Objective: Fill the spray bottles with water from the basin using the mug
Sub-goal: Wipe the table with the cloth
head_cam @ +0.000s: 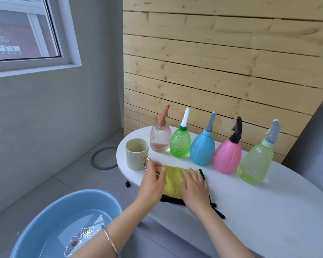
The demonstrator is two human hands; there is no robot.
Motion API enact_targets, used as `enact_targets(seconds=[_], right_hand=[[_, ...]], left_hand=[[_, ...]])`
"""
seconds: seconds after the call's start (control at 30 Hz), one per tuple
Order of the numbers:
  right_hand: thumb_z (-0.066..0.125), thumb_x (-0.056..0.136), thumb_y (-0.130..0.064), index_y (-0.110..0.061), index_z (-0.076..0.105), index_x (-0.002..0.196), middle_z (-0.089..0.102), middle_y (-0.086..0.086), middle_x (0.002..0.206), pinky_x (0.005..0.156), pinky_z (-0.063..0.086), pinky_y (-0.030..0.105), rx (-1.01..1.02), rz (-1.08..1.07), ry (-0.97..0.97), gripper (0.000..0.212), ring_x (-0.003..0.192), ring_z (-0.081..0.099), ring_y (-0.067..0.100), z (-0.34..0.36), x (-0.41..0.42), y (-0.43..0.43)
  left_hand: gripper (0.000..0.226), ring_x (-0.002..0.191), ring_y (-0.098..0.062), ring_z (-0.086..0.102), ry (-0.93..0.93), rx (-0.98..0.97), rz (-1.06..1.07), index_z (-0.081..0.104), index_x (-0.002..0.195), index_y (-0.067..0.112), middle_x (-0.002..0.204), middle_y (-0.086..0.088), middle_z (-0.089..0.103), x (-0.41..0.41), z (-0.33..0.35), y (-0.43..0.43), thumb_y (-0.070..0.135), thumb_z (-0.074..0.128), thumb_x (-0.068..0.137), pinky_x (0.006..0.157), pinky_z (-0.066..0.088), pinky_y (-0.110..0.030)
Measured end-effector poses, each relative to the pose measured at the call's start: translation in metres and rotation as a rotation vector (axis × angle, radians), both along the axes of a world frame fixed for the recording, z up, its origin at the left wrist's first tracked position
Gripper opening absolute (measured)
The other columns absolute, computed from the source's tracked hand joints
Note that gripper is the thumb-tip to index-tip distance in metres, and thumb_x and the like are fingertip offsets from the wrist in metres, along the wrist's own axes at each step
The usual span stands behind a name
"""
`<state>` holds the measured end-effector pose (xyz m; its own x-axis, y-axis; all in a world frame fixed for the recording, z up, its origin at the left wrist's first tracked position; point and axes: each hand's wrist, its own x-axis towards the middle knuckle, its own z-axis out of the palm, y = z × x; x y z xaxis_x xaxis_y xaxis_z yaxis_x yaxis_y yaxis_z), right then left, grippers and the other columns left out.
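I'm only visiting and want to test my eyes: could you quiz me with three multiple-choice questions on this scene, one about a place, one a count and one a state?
1. Where is the mug?
A. On the windowsill
B. On the table, left of the bottles
C. On the floor

2. How many bottles stand on the table?
A. Three
B. Five
C. Seven

3. What state is the basin in?
A. Holding water
B. Dry
C. Upside down

Answers:
1 B: it stands at the table's left end, next to the row.
2 B: five stand side by side along the wall.
3 A: a clear water surface with reflections shows inside it.
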<state>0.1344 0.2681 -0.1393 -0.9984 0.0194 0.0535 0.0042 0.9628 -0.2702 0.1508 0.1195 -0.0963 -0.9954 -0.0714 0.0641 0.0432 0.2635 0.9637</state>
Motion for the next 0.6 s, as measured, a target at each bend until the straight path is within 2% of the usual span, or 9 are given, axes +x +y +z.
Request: enact_targets(seconds=[0.1,0.17,0.23,0.3,0.33,0.37,0.47,0.53,0.6], right_hand=[[0.009,0.098,-0.036,-0.022,0.006,0.152,-0.001,0.000,0.161,0.117,-0.004,0.037,0.086,0.041,-0.038,0.056,0.148,-0.003,0.018,-0.006,0.000,0.014],[0.002,0.095,-0.039,-0.018,0.005,0.152,0.000,0.002,0.161,0.117,-0.006,0.037,0.080,0.016,-0.073,0.061,0.148,-0.002,0.019,-0.012,0.009,0.017],[0.001,0.086,-0.044,-0.010,0.035,0.145,0.030,0.009,0.154,0.116,0.007,0.037,0.079,-0.025,-0.048,0.076,0.142,0.029,0.025,-0.013,0.021,0.019],[0.015,0.094,-0.042,-0.010,0.066,0.118,0.062,0.009,0.127,0.103,0.024,0.038,0.085,-0.042,-0.017,0.065,0.115,0.061,0.025,-0.020,0.031,0.026],[0.013,0.099,-0.040,-0.013,0.070,0.112,0.067,0.007,0.119,0.099,0.027,0.039,0.082,-0.044,-0.029,0.065,0.108,0.065,0.023,-0.023,0.039,0.032],[0.007,0.101,-0.039,-0.014,0.070,0.112,0.068,0.006,0.118,0.099,0.027,0.040,0.075,-0.043,-0.038,0.069,0.108,0.066,0.022,-0.027,0.047,0.038],[0.002,0.101,-0.041,-0.016,0.067,0.117,0.065,0.005,0.123,0.106,0.017,0.039,0.099,-0.072,-0.013,0.072,0.112,0.063,0.021,-0.029,0.071,0.064],[0.003,0.101,-0.043,-0.016,0.067,0.119,0.064,0.004,0.125,0.107,0.010,0.037,0.109,-0.099,0.004,0.071,0.114,0.062,0.021,-0.031,0.082,0.086],[0.004,0.100,-0.044,-0.016,0.066,0.120,0.063,0.004,0.126,0.107,0.010,0.036,0.093,-0.151,-0.008,0.071,0.115,0.061,0.021,-0.034,0.094,0.114]], left_hand=[[0.046,0.122,-0.014,0.051,0.202,-0.494,-0.254,0.036,0.145,0.021,0.133,0.002,0.055,-0.002,-0.019,0.020,0.037,0.030,0.102,0.101,0.040,-0.032],[0.070,0.150,-0.018,0.019,0.164,-0.862,-0.387,0.019,0.155,0.014,0.163,-0.001,0.021,-0.012,-0.035,0.028,0.050,0.008,0.097,0.119,0.014,-0.030],[0.093,0.153,-0.019,0.002,0.105,-1.029,-0.427,0.008,0.157,0.015,0.165,0.002,0.001,-0.014,-0.050,0.028,0.065,-0.021,0.084,0.121,0.003,-0.031],[0.111,0.147,-0.025,0.030,0.160,-1.112,-0.465,0.033,0.151,0.008,0.160,-0.003,0.026,-0.013,-0.060,0.032,0.066,-0.031,0.081,0.117,0.025,-0.033],[0.102,0.133,-0.026,0.051,0.225,-1.157,-0.437,0.053,0.139,0.006,0.148,-0.005,0.048,-0.012,-0.071,0.040,0.059,-0.021,0.093,0.108,0.040,-0.032],[0.088,0.119,-0.026,0.064,0.256,-1.179,-0.427,0.064,0.128,0.007,0.134,-0.005,0.062,-0.009,-0.079,0.047,0.051,-0.008,0.101,0.101,0.045,-0.032],[0.074,0.114,-0.026,0.066,0.296,-1.173,-0.504,0.059,0.129,0.007,0.129,-0.007,0.066,0.009,-0.086,0.069,0.045,0.000,0.105,0.101,0.037,-0.032],[0.103,0.141,-0.025,0.038,0.276,-1.160,-0.562,0.040,0.145,-0.001,0.154,-0.009,0.034,0.022,-0.075,0.092,0.059,-0.024,0.091,0.116,0.024,-0.031],[0.126,0.145,-0.018,-0.013,0.232,-1.098,-0.666,-0.002,0.154,0.004,0.153,0.001,-0.016,0.029,-0.069,0.122,0.067,-0.047,0.055,0.117,-0.009,-0.028]])
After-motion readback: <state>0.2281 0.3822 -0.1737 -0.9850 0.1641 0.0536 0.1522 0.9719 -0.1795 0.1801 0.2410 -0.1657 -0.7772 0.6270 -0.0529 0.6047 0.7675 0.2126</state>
